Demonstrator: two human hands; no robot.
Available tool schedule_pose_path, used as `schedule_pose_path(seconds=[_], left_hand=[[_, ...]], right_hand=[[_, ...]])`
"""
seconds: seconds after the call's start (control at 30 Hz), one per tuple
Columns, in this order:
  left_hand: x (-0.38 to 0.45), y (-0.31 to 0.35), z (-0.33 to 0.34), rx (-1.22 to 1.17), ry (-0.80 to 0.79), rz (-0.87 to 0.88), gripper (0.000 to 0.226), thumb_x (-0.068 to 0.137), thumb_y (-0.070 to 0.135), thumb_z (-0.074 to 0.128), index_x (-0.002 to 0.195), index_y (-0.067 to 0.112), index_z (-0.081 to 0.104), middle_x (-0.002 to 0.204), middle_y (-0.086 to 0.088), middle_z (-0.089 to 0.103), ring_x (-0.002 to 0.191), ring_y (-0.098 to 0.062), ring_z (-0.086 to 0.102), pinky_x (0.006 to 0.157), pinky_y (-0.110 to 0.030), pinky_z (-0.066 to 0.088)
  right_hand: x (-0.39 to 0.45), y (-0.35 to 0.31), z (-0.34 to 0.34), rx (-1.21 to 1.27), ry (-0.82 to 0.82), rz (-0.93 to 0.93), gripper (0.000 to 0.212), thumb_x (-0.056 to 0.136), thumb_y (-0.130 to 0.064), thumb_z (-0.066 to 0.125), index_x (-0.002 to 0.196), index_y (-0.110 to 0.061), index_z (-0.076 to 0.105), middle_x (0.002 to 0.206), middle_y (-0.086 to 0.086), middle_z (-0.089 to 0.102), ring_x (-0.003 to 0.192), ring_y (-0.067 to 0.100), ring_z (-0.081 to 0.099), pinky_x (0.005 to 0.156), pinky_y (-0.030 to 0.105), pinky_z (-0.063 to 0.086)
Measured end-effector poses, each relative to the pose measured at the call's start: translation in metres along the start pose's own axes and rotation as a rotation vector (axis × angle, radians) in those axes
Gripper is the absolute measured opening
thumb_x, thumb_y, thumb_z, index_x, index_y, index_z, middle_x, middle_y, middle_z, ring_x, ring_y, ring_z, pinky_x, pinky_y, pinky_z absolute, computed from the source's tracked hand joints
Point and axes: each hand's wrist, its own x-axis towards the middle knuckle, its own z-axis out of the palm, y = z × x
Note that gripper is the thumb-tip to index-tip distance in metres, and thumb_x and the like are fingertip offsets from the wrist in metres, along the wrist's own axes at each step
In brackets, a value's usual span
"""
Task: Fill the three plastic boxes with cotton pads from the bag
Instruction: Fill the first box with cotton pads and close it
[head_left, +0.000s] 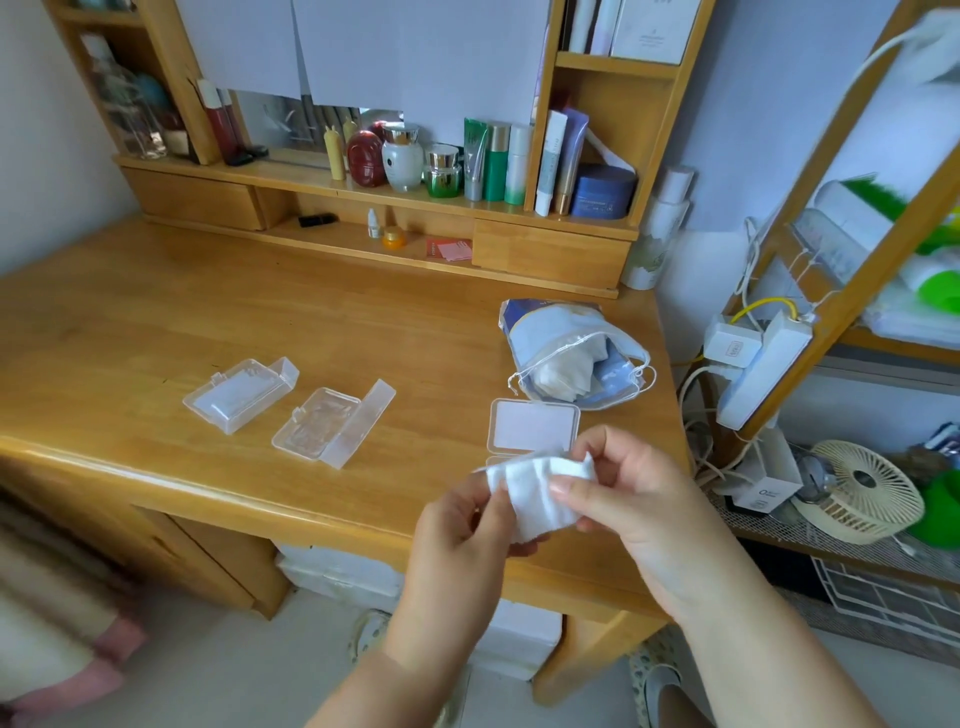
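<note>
So we've got a small stack of pads (540, 496) pinched between both hands over the front edge of the desk (156, 322). Left hand (462, 525) grips the stack from the left side with thumb on top, right hand (623, 488) closes on it from the right, fingers curled around the far corner. Neither hand is free.

The open box (532, 428) we'd aim for sits right behind the hands, lid flipped up toward the bag (571, 353); its tray is mostly hidden by the stack, so we can't tell if anything's in it yet. The other two boxes (241, 392) (332, 423) sit open further left. They look empty, though clear plastic makes that hard to call.

Our tip for this step: square the stack up before lowering it. The pads look a bit fanned and bowed in the middle, and the tray is a snug rectangle, so we'd line the edges up with both thumbs, match the long side to the tray, then press it in flat. Shove it in crooked and the corners will probably fold and the lid may not snap shut.
</note>
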Motion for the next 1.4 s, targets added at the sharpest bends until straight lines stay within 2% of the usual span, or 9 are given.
schedule_pose_path(seconds=[0.4,0.53,0.67,0.73,0.8,0.87,1.07,1.23,1.4], left_hand=[[-0.022,0.008,0.010,0.003,0.054,0.102,0.046,0.081,0.058,0.051,0.084,0.016,0.072,0.078,-0.017,0.068,0.079,-0.036,0.064,0.075,-0.049,0.055],[-0.022,0.006,0.012,0.083,0.177,0.163,0.032,0.074,0.053,0.058,0.078,0.025,0.073,0.079,-0.014,0.064,0.077,-0.035,0.062,0.071,-0.055,0.054],[-0.022,0.004,0.007,0.118,0.180,0.229,0.039,0.081,0.049,0.057,0.077,0.012,0.069,0.081,-0.009,0.060,0.078,-0.032,0.059,0.070,-0.055,0.052],[-0.023,0.004,0.007,0.102,0.163,0.219,0.035,0.081,0.047,0.057,0.081,0.015,0.070,0.084,-0.005,0.062,0.081,-0.030,0.061,0.072,-0.056,0.052],[-0.022,0.005,0.008,0.084,0.142,0.207,0.032,0.080,0.046,0.058,0.082,0.018,0.071,0.085,-0.004,0.063,0.083,-0.028,0.062,0.075,-0.056,0.052],[-0.023,0.006,0.009,0.064,0.097,0.210,0.029,0.081,0.045,0.058,0.086,0.021,0.073,0.089,-0.004,0.066,0.088,-0.023,0.064,0.079,-0.053,0.053],[-0.028,0.004,0.010,0.081,0.039,0.251,0.026,0.083,0.044,0.055,0.094,0.030,0.074,0.092,0.007,0.066,0.090,-0.004,0.061,0.074,-0.013,0.045],[-0.026,-0.008,0.009,0.232,0.128,0.212,0.032,0.075,0.053,0.057,0.069,0.022,0.062,0.068,0.005,0.046,0.059,-0.007,0.043,0.055,-0.012,0.035],[-0.016,-0.005,-0.004,0.265,0.081,0.129,0.031,0.065,0.053,0.070,0.093,0.040,0.070,0.081,0.011,0.061,0.066,-0.009,0.054,0.063,-0.020,0.043]], right_hand=[[-0.021,0.000,0.008,-0.231,0.116,-0.161,0.016,0.071,-0.022,0.068,0.071,-0.017,0.053,0.059,0.004,0.050,0.059,0.017,0.040,0.055,0.034,0.036],[-0.025,0.003,0.009,-0.207,0.153,-0.156,0.013,0.069,-0.024,0.068,0.072,-0.018,0.057,0.058,-0.005,0.058,0.057,0.008,0.049,0.055,0.024,0.042],[-0.021,0.005,-0.001,-0.105,0.315,-0.113,0.014,0.078,-0.006,0.073,0.073,-0.015,0.062,0.061,-0.002,0.065,0.058,0.009,0.059,0.058,0.019,0.049],[-0.021,0.005,-0.006,-0.063,0.336,-0.084,0.011,0.081,-0.023,0.072,0.084,-0.015,0.067,0.072,0.000,0.070,0.067,0.016,0.064,0.065,0.026,0.053],[-0.022,0.004,-0.008,-0.018,0.190,-0.002,0.041,0.074,-0.052,0.071,0.097,-0.017,0.069,0.091,0.003,0.073,0.083,0.021,0.068,0.075,0.034,0.055],[-0.022,0.004,-0.003,-0.044,0.067,0.032,0.053,0.062,-0.056,0.071,0.100,-0.019,0.071,0.098,0.005,0.073,0.091,0.023,0.067,0.081,0.037,0.052],[-0.023,0.018,0.007,0.064,0.105,-0.082,0.021,0.071,-0.023,0.071,0.089,-0.014,0.074,0.089,0.005,0.074,0.084,0.014,0.067,0.069,0.019,0.051],[-0.022,0.033,0.011,0.007,0.214,-0.215,0.014,0.076,-0.017,0.073,0.090,-0.013,0.073,0.089,0.008,0.073,0.086,0.018,0.067,0.074,0.022,0.050],[-0.020,0.024,-0.001,-0.210,0.130,-0.140,0.022,0.070,-0.025,0.069,0.090,-0.034,0.072,0.083,-0.004,0.073,0.076,0.007,0.064,0.068,0.017,0.051]])
